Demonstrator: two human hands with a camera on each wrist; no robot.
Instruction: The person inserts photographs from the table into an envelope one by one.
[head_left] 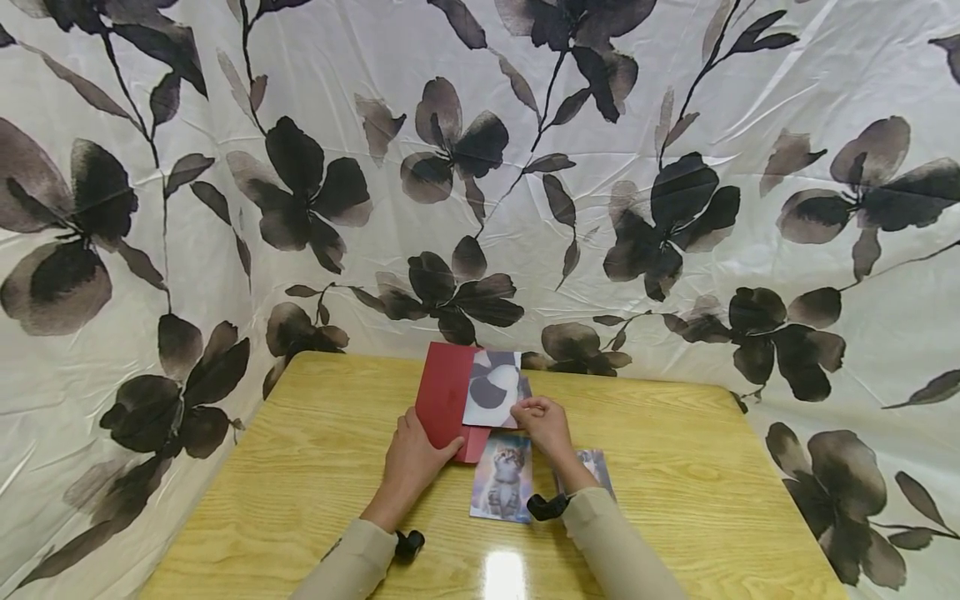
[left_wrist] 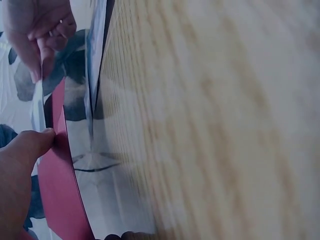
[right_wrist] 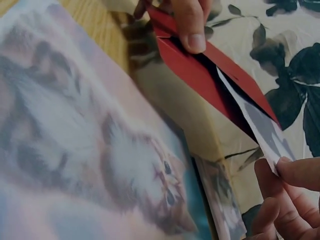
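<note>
My left hand (head_left: 412, 454) grips a red paper envelope (head_left: 441, 387) by its lower end, the thumb lying over its edge. In the right wrist view the envelope (right_wrist: 185, 75) gapes, and a white card with a grey print (right_wrist: 260, 125) reaches into its opening. The thumb and fingertips of my right hand (head_left: 546, 425) pinch the outer edge of that card (head_left: 491, 392). Just below the envelope lies a kitten picture card (head_left: 501, 479). Another picture card (head_left: 596, 462) is partly hidden beneath my right forearm.
A further card (head_left: 525, 387) shows partly behind the pinched one. Everything rests on or over a wooden table (head_left: 315, 467), whose far edge meets a hanging white cloth (head_left: 555, 250) with dark flowers. Black wrist cameras (head_left: 408, 544) sit on both wrists.
</note>
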